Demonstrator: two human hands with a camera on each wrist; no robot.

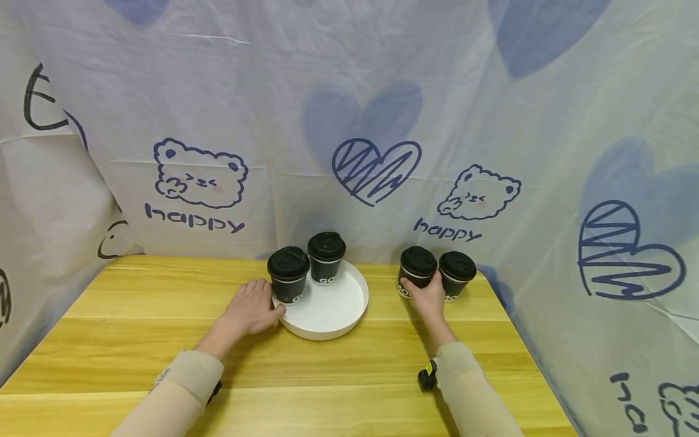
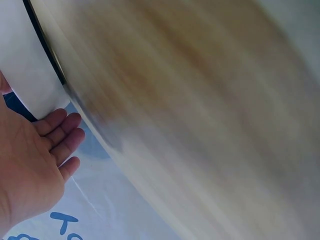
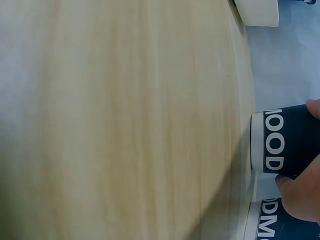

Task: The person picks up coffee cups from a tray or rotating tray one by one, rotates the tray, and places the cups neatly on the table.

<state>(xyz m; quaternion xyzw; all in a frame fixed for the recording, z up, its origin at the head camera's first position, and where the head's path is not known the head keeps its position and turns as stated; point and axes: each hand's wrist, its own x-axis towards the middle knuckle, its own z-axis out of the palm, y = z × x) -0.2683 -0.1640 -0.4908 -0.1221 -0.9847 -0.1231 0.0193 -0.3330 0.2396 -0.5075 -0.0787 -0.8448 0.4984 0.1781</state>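
Observation:
A round white tray [image 1: 334, 308] bears two black lidded paper coffee cups, one at its left side [image 1: 288, 276] and another toward its back [image 1: 326, 258]. My left hand [image 1: 251, 308] holds the tray's left rim, thumb at the front and bent fingers [image 2: 65, 140] against the outside. To the right of the tray, my right hand [image 1: 428, 297] grips a third coffee cup [image 1: 418, 262] between thumb and fingers. That cup is upright, its white base [image 3: 257, 142] right at the tabletop. Close on its right stands another lidded cup [image 1: 457, 267].
The wooden table [image 1: 349, 388] ends at the back against a pale printed cloth [image 1: 284, 182], which also hangs at both sides. Between the tray and the right-hand cups lies a stretch of bare wood.

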